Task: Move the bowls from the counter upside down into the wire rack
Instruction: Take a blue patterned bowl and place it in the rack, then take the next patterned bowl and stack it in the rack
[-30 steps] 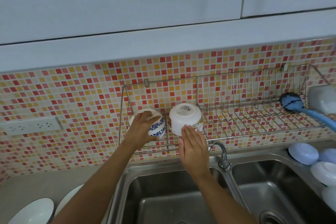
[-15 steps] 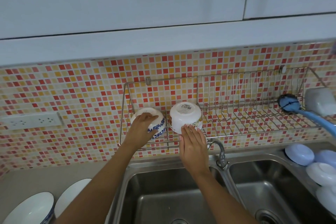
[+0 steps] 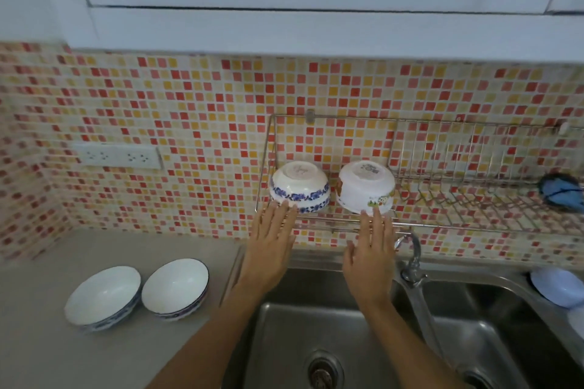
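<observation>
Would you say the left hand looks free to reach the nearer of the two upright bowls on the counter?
Probably yes: the left hand is open and empty, and nothing stands between it and the nearer upright bowl on the counter.

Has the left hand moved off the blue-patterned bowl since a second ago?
Yes. The left hand has drawn back toward the sink; its open fingertips now sit at the wire rack front rail, below the blue-patterned bowl, not over it.

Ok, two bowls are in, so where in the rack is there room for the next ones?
The wire rack has its left end filled by the blue-patterned bowl and the cartoon-print bowl, nearly touching. Free room runs right of the cartoon-print bowl along the slotted section, up to the blue brush. Both hands are open, just below the rack's front rail.
</observation>
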Available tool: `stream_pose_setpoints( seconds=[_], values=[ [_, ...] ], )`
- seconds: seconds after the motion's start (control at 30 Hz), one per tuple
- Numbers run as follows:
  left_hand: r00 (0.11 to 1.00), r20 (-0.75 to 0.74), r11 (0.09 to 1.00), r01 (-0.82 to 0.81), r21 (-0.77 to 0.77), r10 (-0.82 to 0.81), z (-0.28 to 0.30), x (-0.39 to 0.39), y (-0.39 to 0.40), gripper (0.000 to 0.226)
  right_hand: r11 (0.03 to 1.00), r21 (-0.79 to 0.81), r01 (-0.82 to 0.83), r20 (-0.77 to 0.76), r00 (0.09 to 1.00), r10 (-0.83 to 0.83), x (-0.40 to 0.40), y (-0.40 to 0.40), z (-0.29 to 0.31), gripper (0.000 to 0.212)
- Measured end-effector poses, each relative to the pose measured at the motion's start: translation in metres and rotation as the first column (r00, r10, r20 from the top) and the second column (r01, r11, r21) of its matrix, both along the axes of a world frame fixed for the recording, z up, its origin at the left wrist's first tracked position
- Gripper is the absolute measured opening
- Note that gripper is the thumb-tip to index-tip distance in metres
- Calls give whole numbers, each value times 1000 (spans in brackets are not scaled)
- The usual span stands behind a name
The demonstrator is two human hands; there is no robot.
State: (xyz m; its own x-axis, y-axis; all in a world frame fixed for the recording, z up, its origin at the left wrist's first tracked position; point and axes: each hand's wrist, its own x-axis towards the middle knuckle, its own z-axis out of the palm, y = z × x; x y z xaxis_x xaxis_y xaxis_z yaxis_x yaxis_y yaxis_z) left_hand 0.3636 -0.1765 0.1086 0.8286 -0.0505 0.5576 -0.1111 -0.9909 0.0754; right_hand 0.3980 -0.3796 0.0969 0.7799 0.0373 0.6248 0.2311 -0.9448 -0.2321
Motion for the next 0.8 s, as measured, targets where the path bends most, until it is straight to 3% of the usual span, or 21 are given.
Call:
stream_pose_setpoints(
  seconds=[0.1, 0.17, 0.3, 0.4, 0.57, 0.7, 0.8],
  values=[
    [998, -17, 997, 53, -55, -54, -10, -18, 8, 62, 991, 129, -21, -39, 999, 26, -13, 15, -4, 80],
    [997, -71, 996, 12, -89, -19, -23, -35, 21, 56, 970, 236, -66, -68, 994, 84, -25, 31, -11, 84],
    [945, -311, 973, -157, -171, 98, -64, -70, 76, 57, 903, 338, -265, -117, 940, 319, -57, 79, -46, 73],
    [907, -393, 965, -219, -143, 148, -88, -88, 129, 76, 842, 418, -340, -231, 857, 461, -82, 127, -74, 66],
    [846, -486, 922, -342, -180, 219, -120, -113, 193, 60, 825, 487, -288, -501, 682, 534, -101, 201, -99, 53],
    [856, -479, 921, -328, -213, 194, -133, -122, 224, 74, 851, 485, -202, -664, 549, 508, -97, 252, -101, 60],
    [877, -469, 864, -317, -391, 109, -142, -128, 233, 68, 854, 503, -132, -719, 485, 498, -92, 284, -100, 56]
  ],
)
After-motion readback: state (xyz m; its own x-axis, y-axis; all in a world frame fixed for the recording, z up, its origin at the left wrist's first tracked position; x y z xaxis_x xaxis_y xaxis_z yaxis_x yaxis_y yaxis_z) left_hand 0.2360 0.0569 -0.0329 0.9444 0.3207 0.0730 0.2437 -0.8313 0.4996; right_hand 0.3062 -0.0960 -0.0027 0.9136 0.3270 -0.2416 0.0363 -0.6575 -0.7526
